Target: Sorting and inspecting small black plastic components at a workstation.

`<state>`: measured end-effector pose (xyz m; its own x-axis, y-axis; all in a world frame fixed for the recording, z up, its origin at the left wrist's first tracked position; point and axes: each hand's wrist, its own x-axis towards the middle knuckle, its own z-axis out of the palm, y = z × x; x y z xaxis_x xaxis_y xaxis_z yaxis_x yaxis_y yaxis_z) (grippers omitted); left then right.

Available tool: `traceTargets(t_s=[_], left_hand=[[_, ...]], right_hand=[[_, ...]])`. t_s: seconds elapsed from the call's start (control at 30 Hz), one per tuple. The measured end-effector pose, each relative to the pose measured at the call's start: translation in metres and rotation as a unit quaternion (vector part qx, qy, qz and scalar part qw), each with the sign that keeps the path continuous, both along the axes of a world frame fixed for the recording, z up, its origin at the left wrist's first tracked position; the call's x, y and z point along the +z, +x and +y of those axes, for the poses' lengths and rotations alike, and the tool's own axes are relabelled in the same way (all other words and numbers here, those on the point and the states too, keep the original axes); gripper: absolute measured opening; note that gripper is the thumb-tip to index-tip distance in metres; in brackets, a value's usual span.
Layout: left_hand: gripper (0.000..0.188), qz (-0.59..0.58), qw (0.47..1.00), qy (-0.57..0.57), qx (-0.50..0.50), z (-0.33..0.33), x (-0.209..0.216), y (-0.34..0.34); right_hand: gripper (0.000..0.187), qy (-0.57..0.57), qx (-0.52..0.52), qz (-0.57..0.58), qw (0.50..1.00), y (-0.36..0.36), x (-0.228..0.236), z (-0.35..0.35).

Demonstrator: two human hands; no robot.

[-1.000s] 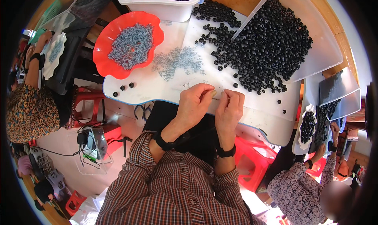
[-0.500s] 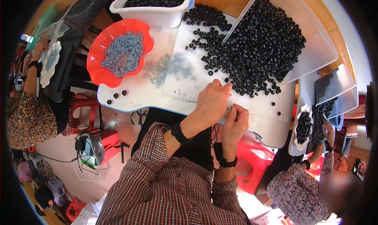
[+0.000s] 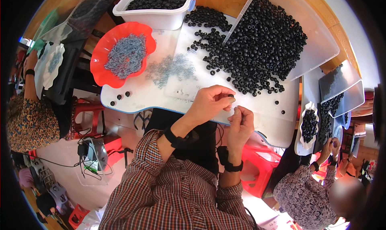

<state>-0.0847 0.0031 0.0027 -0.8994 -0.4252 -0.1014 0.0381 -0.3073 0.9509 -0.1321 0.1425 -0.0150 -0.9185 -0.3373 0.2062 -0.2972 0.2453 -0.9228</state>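
Near the front edge of the white table, my left hand [image 3: 209,104] pinches a small black round part [image 3: 230,96] between thumb and fingertips. Just right of it and slightly nearer, my right hand [image 3: 242,124] has thumb and forefinger pressed together. Something tiny and pale seems to show at its fingertips, too small to name. Beyond my hands spreads a large heap of black round parts [image 3: 265,41], many with a hole in the middle. To the left, a red wavy-rimmed bowl [image 3: 97,58] holds small clear-grey pieces [image 3: 126,55], and more lie scattered [image 3: 173,69] beside it.
A white tub [image 3: 155,20] of black parts stands at the back. The heap spills from a tilted clear bin [image 3: 317,49]. A few loose black parts [image 3: 119,97] lie at the left edge. Co-workers sit on both sides; a red stool [image 3: 257,165] is below right.
My left hand has turned and drawn slightly back from the right one, so the black part in its fingertips now shows. My right hand has stayed nearly in place, still pinched.
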Motion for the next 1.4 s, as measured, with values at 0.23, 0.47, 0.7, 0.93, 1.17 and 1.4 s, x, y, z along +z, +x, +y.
traceTargets(t_s=[0.23,0.47,0.7,0.93,1.17,1.4], left_hand=[[0.024,0.068,0.969,0.235,0.007,0.001,0.003,0.029],[0.024,0.11,0.952,0.284,-0.008,0.002,0.009,0.049],[0.022,0.105,0.965,0.239,0.017,0.004,0.012,0.064],[0.019,0.084,0.98,0.178,0.039,0.0,0.016,0.082],[0.019,0.073,0.993,0.083,0.038,-0.005,0.007,0.094],[0.02,0.067,0.991,0.116,0.018,-0.008,0.004,0.097]], right_hand=[[0.008,-0.085,0.062,-0.082,0.991,0.014,0.025,-0.007],[0.007,-0.088,0.103,-0.032,0.99,0.031,0.049,-0.017],[0.006,-0.026,0.125,0.076,0.989,0.04,0.054,-0.021],[0.005,0.042,0.158,0.13,0.978,0.049,0.063,-0.025],[0.006,0.063,0.209,0.106,0.97,0.054,0.067,-0.026],[0.008,0.064,0.215,0.001,0.974,0.051,0.063,-0.028]])
